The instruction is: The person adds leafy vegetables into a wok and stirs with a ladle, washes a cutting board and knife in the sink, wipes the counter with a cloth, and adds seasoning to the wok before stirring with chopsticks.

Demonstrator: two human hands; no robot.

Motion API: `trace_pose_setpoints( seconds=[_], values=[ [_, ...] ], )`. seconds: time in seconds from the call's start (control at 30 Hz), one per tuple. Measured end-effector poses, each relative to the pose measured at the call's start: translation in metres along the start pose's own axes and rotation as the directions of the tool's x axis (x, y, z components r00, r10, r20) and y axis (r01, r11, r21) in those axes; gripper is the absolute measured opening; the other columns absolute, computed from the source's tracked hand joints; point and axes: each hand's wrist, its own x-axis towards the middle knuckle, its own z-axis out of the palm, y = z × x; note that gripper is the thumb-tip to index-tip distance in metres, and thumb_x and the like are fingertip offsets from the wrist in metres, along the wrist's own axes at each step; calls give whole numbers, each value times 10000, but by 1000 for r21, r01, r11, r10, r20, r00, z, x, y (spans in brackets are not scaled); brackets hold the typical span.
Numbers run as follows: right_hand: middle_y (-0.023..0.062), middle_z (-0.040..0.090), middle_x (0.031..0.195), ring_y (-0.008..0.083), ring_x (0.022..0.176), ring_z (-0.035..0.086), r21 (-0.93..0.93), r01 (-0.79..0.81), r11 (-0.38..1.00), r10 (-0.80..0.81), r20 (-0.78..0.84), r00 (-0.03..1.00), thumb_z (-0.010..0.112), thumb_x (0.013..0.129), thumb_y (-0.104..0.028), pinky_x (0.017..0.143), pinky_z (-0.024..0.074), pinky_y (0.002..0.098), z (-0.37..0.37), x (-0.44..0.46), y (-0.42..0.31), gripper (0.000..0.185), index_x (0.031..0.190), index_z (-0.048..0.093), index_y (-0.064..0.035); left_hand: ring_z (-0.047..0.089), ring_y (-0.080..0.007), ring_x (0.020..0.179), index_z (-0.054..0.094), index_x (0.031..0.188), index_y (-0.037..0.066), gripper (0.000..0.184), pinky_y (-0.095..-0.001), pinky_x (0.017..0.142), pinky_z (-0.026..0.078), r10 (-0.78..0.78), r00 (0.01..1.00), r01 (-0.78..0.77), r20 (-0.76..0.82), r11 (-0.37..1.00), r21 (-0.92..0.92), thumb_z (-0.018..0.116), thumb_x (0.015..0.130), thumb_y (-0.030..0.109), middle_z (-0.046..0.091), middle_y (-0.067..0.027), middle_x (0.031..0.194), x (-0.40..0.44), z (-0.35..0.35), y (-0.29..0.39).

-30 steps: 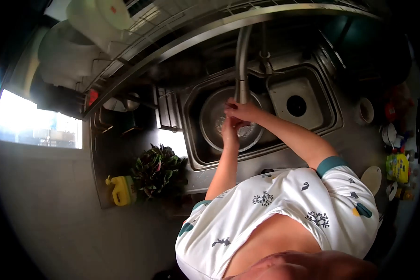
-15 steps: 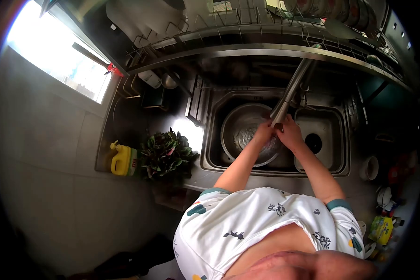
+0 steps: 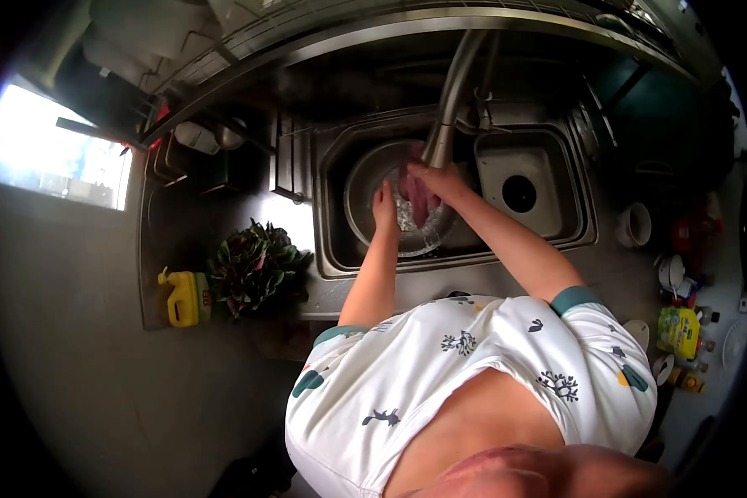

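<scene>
My right hand (image 3: 438, 181) is closed on a limp, wet purplish-pink cloth (image 3: 419, 199) beneath the faucet (image 3: 441, 137). The cloth hangs over a round metal basin (image 3: 358, 228), and water drips from it. At the left side of the basin, my left hand (image 3: 385, 207) is held up with its fingers loosely stretched out, apart from the cloth. Nothing shows in it. Water (image 3: 407, 220) glints in the basin, which sits in the larger left bowl of the steel sink (image 3: 328, 257). Part of my right hand's fingers is hidden by the faucet head.
Dark leafy vegetables (image 3: 261, 270) and a yellow jug (image 3: 186, 299) stand on the left counter. The smaller sink bowl (image 3: 548, 216) is at right, with a white cup (image 3: 634, 224) beyond it. A steel rack edge (image 3: 349, 33) crosses overhead.
My hands were together under the faucet and have moved apart, the left one to the left. The cloth now hangs visibly from my right hand. The camera view has shifted.
</scene>
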Motion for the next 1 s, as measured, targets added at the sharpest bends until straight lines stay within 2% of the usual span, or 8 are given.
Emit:
trace_pose_setpoints(
  seconds=[0.07, 0.2, 0.47, 0.6, 0.67, 0.7, 0.83, 1.0],
  values=[
    [64, 655, 903, 165, 767, 628, -55, 216, 975, -214, 41, 976, 692, 820, -202, 634, 523, 324, 13, -22, -9, 258, 1047, 609, -111, 605, -334, 1016, 563, 1119, 95, 561, -549, 869, 486, -599, 797, 600, 84, 800, 8, 395, 930, 596, 603, -147, 1120, 5, -7, -24],
    [70, 669, 821, 267, 697, 660, -650, 532, 543, -576, 172, 799, 625, 844, -301, 677, 522, 399, 29, -49, 11, 226, 1012, 595, -153, 544, -410, 1093, 542, 1116, 133, 334, -621, 938, 413, -45, 806, 500, 590, 585, -639, 443, 957, 410, 566, -143, 1124, 22, 14, -64],
    [123, 665, 883, 351, 804, 642, -588, -18, 809, -88, -151, 985, 594, 824, -336, 856, 469, 484, -8, -45, -63, 242, 946, 578, -127, 558, -290, 1089, 602, 1083, 91, 367, -438, 963, 439, -251, 823, 511, 509, 717, -474, 402, 986, 382, 615, -106, 1124, -19, 52, 9],
    [106, 659, 872, 341, 853, 617, -814, 531, 236, -792, 155, 591, 610, 809, -336, 863, 420, 549, 26, -44, 2, 235, 938, 567, -145, 553, -281, 1092, 592, 1081, 87, 360, -442, 947, 453, 297, 536, 443, 791, 698, -562, 394, 996, 376, 621, -77, 1098, 28, 28, -23],
    [99, 655, 867, 336, 889, 613, -857, 478, 193, -710, 213, 671, 610, 809, -325, 857, 434, 524, 23, -36, 14, 226, 929, 563, -139, 539, -291, 1108, 577, 1123, 124, 353, -461, 965, 434, 131, 697, 102, 705, 955, -278, 392, 993, 395, 610, -68, 1117, 46, 25, -54],
    [96, 653, 864, 334, 907, 610, -876, 450, 171, -667, 234, 708, 610, 809, -320, 855, 441, 511, 20, -35, 9, 222, 924, 562, -137, 532, -276, 1110, 552, 1177, 165, 351, -497, 983, 403, -42, 741, 356, 670, 871, -338, 399, 988, 419, 598, -49, 1136, 35, 26, -46],
    [150, 676, 908, 333, 920, 638, -661, 40, 750, -112, -66, 991, 663, 753, -296, 804, 501, 412, -20, -20, -37, 343, 1038, 606, -114, 487, -245, 1177, 475, 1301, 209, 437, -617, 1013, 309, -267, 726, 539, 634, 793, -283, 411, 971, 488, 553, -47, 1243, -22, 31, 7],
    [142, 682, 882, 321, 896, 651, -473, 195, 859, -257, -69, 964, 668, 718, -220, 795, 494, 410, -11, -37, -43, 232, 927, 651, -119, 438, -356, 1252, 485, 1302, 124, 707, -627, 1026, 291, -615, 687, 676, 387, 736, -30, 397, 882, 686, 495, -173, 1314, -4, 12, 3]
  ],
)
